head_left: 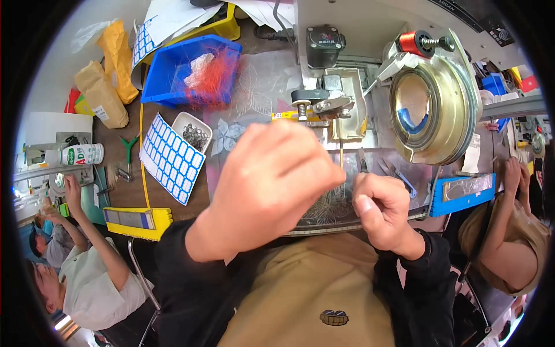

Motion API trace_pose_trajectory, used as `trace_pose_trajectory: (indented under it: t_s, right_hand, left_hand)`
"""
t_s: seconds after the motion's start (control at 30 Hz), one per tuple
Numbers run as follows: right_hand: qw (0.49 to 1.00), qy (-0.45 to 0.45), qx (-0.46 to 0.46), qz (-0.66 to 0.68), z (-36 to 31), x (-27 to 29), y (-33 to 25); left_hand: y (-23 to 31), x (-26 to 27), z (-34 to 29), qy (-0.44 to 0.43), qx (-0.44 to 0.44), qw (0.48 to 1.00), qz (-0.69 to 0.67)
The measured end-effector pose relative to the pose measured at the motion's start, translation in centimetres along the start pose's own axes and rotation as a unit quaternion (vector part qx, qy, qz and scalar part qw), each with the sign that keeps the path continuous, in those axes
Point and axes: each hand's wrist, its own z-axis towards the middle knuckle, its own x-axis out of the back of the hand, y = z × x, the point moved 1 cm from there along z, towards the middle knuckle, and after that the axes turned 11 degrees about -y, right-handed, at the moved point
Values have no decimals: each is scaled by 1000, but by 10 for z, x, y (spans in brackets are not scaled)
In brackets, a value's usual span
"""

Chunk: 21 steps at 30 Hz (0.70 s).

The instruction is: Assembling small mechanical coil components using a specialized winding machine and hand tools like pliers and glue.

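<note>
My left hand (pixel 269 179) is raised over the near part of the bench, its fingers curled and pinched together, the back of the hand toward me. To its right my right hand (pixel 381 208) is closed, with the thumb folded against the bent fingers. Anything pinched in either hand is hidden or too fine to make out. Just beyond the hands stands a small machine with a metal clamp head (pixel 332 104). Right of that is a large metal ring (pixel 430 115), with a spool of red wire (pixel 415 44) above it.
A blue bin (pixel 159 78) holds tangled red wire (pixel 217 81). Nearby are a white dish (pixel 179 124) of dark wire pieces, a label sheet (pixel 172 159), green-handled cutters (pixel 130 144) and a blue-handled tool (pixel 402 176). Other people sit at both sides.
</note>
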Motion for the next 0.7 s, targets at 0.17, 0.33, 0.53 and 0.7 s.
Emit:
trace_pose_trajectory:
  t_s: [0.17,0.33,0.53,0.7]
  right_hand:
    - [997,-77,12,-17,5,-1,3]
    - [994,-97,44,-27,10,-9,4]
    - [993,-89,76,-27,7,-4,5]
    - [993,-95,68,-33,5,-1,8]
  left_hand:
    - [-22,6,40,69,42,997,-8]
    - [-23,-14,59,2,102,995,-12]
    - [-29,-14,55,59,92,992,-67]
    - [-23,-1,50,79,72,991,-79]
